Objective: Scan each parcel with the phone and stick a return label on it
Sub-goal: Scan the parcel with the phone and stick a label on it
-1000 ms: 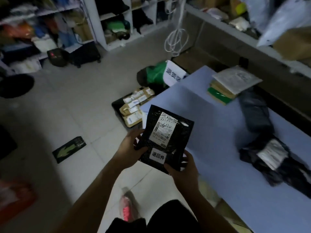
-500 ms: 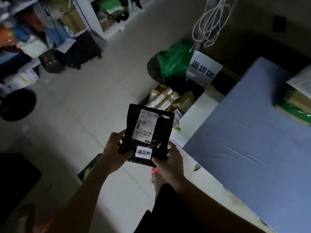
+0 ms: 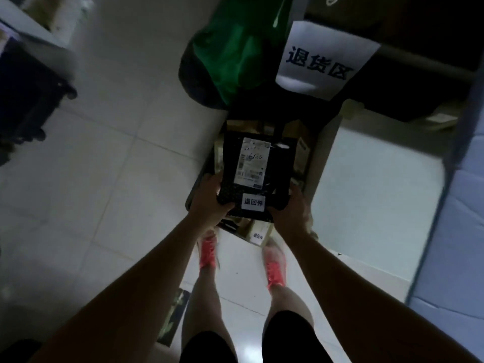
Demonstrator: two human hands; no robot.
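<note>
I hold a flat black parcel (image 3: 281,166) in both hands, low over a black crate (image 3: 195,189) on the floor. A white shipping label (image 3: 252,162) covers its upper middle and a small white return label (image 3: 253,202) sits near its lower edge. My left hand (image 3: 209,199) grips the lower left corner and my right hand (image 3: 289,209) grips the lower right corner. Several brown parcels (image 3: 259,231) lie in the crate beneath, one with its own small white label. No phone is in view.
A white paper sign (image 3: 324,61) hangs behind the crate, beside a green and black bag (image 3: 227,58). The blue-covered table (image 3: 461,231) runs along the right edge. A dark wheeled case (image 3: 28,93) stands at the left. My red shoes (image 3: 208,254) stand on the pale floor tiles.
I have turned away from the table and leaned over the crate. Both hands have carried the black parcel forward and down until it hangs just above the brown parcels.
</note>
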